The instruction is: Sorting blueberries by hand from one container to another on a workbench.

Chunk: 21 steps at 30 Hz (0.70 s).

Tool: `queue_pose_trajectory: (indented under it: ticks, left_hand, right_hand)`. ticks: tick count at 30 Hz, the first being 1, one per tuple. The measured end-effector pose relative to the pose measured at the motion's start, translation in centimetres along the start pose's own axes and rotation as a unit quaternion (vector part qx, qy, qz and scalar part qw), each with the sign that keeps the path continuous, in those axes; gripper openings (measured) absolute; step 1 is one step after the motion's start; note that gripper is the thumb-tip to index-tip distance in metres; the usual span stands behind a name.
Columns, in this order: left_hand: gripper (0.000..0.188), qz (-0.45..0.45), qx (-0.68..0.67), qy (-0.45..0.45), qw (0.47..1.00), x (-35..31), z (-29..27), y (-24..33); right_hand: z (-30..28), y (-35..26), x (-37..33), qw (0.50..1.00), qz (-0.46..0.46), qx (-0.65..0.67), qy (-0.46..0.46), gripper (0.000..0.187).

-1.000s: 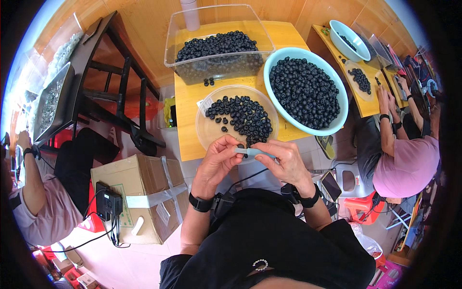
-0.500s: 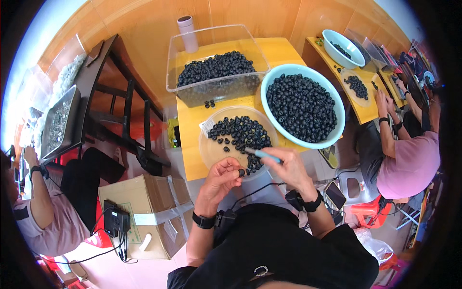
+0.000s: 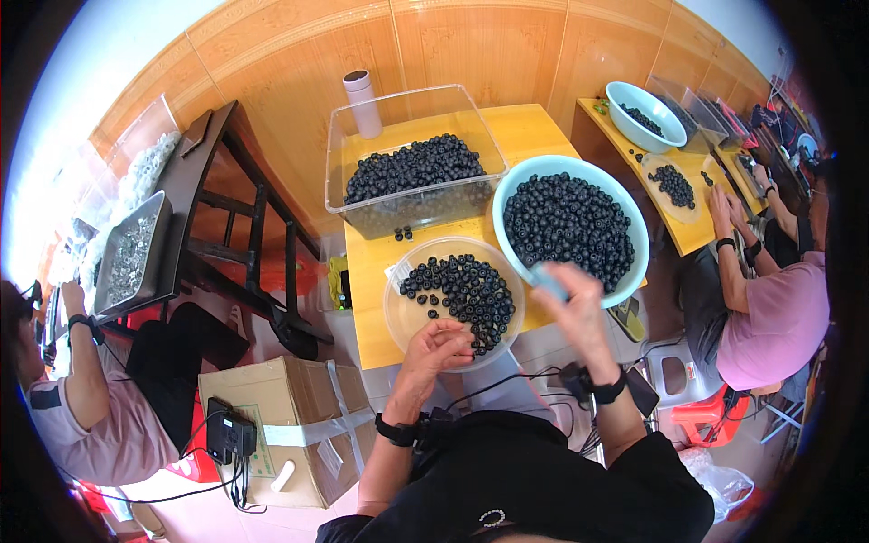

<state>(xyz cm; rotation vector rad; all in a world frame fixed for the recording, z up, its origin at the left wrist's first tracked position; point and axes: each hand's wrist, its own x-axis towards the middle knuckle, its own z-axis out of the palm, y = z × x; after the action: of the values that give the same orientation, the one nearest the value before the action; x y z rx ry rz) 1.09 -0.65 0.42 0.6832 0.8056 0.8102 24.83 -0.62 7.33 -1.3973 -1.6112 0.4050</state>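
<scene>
At the near edge of a shallow round translucent tray (image 3: 407,312) is my left hand (image 3: 439,346), thumb and fingers drawn together; whatever lies between them is hidden. Small round black pieces with holes (image 3: 493,303), like beads, are heaped in the tray, with a few strays at its left. My right hand (image 3: 581,312), blurred, grips a blue-handled tool (image 3: 550,282) at the near left rim of a light blue basin (image 3: 561,161); its tip cannot be made out. The basin is full of the same black pieces.
A clear plastic bin (image 3: 434,206) of black pieces stands on the yellow table (image 3: 534,131), before a lilac bottle (image 3: 363,107). A taped carton (image 3: 299,398) is at lower left. People sit working at a dark table (image 3: 195,181) left and another yellow table (image 3: 670,231) right.
My right hand has moved right with the tool, from above the tray to the basin's rim. A black piece showing at my left fingertips before is no longer visible there. The view has shifted slightly.
</scene>
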Motion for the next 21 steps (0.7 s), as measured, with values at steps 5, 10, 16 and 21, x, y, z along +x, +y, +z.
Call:
queue_pose_trajectory:
  ticks: [5,10,16,21]
  left_hand:
    - [0.019,0.054,0.075,0.066,0.994,1.3,-1.8,0.1]
    - [0.017,0.120,0.141,0.097,0.978,2.7,-2.7,0.8]
    - [0.018,0.144,0.328,0.142,0.923,5.2,-3.0,-0.1]
    - [0.027,0.200,0.554,0.170,0.790,5.5,-0.8,-0.4]
  right_hand:
    - [-3.4,1.5,2.3,0.972,0.072,-0.020,0.222,0.029]
    - [-2.2,2.5,0.0,0.979,0.028,-0.134,0.151,0.021]
    - [-0.5,3.8,-1.0,0.961,0.044,-0.215,0.169,0.015]
    - [-0.3,4.0,-1.4,0.958,0.033,-0.220,0.182,0.012]
